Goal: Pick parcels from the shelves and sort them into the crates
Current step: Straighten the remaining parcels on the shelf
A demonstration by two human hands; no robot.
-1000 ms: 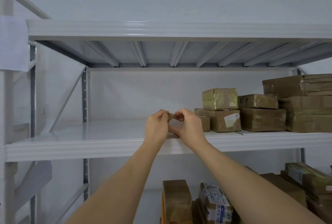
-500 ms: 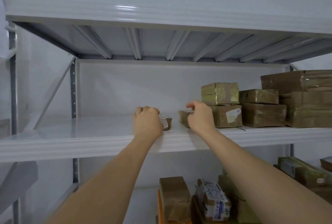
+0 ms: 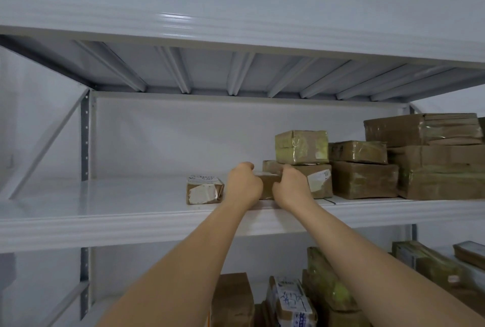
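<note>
Both hands reach onto the white metal shelf (image 3: pixel 131 211) and grasp one small brown parcel (image 3: pixel 267 185) that sits near the shelf's front edge: the left hand (image 3: pixel 244 186) curls round its left end, the right hand (image 3: pixel 291 187) round its right end. Just left of this parcel lies a labelled parcel (image 3: pixel 204 190), apart from it, and left of that the shelf surface runs bare to the upright post (image 3: pixel 85 137). Right of the held parcel, touching or nearly so, stands a stack of parcels (image 3: pixel 301 161), with bigger boxes (image 3: pixel 435 158) beyond it. Below the shelf more parcels (image 3: pixel 288 303) stand on a lower level. The wall behind is plain white.
</note>
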